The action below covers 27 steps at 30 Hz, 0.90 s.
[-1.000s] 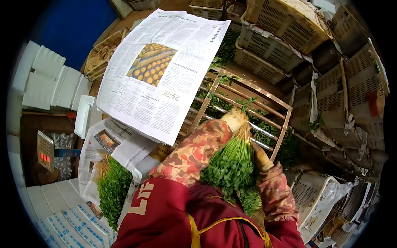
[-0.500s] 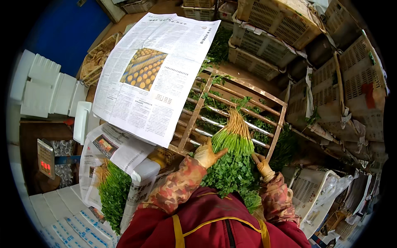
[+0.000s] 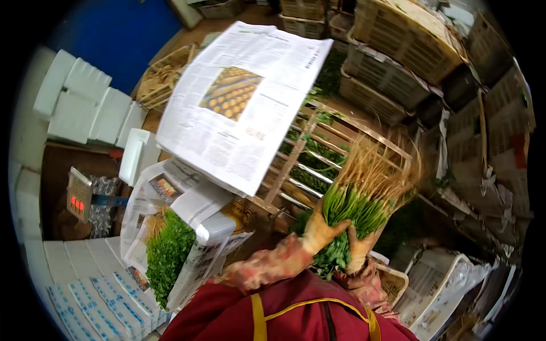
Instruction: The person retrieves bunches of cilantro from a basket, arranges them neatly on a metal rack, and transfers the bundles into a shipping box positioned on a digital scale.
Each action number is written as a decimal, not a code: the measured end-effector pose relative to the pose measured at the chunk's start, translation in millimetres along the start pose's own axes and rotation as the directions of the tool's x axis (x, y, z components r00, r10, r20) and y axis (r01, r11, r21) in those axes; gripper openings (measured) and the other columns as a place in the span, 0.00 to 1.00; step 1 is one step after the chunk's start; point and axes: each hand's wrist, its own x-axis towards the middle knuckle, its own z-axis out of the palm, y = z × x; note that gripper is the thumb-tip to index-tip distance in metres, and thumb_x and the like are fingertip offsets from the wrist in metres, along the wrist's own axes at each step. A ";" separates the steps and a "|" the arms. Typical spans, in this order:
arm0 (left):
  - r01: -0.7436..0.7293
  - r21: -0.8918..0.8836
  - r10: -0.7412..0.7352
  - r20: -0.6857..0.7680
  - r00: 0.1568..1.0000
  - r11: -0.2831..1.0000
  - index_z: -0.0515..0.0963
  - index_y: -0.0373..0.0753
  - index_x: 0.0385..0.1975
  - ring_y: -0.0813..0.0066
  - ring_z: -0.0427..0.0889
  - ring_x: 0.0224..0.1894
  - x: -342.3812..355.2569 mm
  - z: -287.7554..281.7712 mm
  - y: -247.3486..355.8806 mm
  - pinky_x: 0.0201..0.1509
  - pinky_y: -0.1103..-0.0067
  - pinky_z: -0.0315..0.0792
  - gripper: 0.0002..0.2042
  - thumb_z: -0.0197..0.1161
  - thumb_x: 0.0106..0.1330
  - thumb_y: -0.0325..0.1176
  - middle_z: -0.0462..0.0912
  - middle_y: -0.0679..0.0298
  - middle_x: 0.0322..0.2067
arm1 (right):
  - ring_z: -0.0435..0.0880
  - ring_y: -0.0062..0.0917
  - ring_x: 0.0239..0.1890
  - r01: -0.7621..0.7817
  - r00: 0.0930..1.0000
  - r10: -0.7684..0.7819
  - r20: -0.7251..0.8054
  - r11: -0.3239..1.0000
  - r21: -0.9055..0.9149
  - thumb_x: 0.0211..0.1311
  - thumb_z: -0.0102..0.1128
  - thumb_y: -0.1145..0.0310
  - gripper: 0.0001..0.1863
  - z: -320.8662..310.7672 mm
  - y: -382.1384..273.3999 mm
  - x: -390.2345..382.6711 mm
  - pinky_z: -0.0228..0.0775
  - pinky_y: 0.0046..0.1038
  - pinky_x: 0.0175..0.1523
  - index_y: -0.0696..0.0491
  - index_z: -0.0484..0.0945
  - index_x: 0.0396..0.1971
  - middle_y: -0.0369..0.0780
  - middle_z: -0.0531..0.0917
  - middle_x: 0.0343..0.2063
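A big bunch of coriander is held up in front of me, its pale brown roots fanning upward and its leaves hanging down toward my jacket. My left hand wraps around the stems from the left. On the other side my right hand grips the same bunch lower down, its thumb against the stems. Both hands look gloved, and the fingers behind the bunch are hidden. Beneath lies a metal slatted rack, with loose greens showing between its bars.
Newspaper sheets cover the rack's left part. Another coriander bunch rests on newspaper at the left, near a scale with a lit red display. White foam boxes stand far left. Plastic crates are stacked behind and along the right.
The coriander has come up off the rack, closer to me, with its roots spread wider. My hands, earlier apart at its sides, now grip it close together. The view has shifted slightly.
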 end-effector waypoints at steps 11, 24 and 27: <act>0.071 -0.035 -0.071 -0.001 0.997 0.997 0.57 0.33 0.65 0.56 0.81 0.41 0.4 25.0 -128.3 0.49 0.72 0.74 0.44 0.67 0.56 0.55 0.82 0.47 0.42 | 0.80 0.24 0.36 -0.590 0.776 0.385 0.499 0.723 0.359 0.70 0.51 0.66 0.17 -9.8 47.7 -23.2 0.74 0.21 0.38 0.58 0.71 0.53 0.39 0.80 0.42; -0.288 -0.070 0.261 -0.267 0.928 0.955 0.54 0.31 0.65 0.49 0.74 0.57 -183.9 -215.0 39.4 0.60 0.67 0.68 0.43 0.69 0.55 0.48 0.72 0.41 0.54 | 0.61 0.41 0.66 0.592 0.542 -0.333 0.771 0.803 -0.069 0.75 0.30 0.51 0.29 56.9 -113.5 -113.4 0.55 0.40 0.68 0.51 0.55 0.69 0.51 0.54 0.68; -0.249 0.058 0.247 -0.468 0.848 0.967 0.57 0.33 0.65 0.53 0.73 0.58 -258.0 -299.5 32.3 0.61 0.69 0.67 0.42 0.69 0.55 0.50 0.73 0.44 0.54 | 0.67 0.36 0.61 0.126 0.361 -0.206 0.910 0.977 0.171 0.73 0.41 0.60 0.27 151.8 -192.5 -178.0 0.61 0.36 0.63 0.56 0.56 0.67 0.50 0.63 0.62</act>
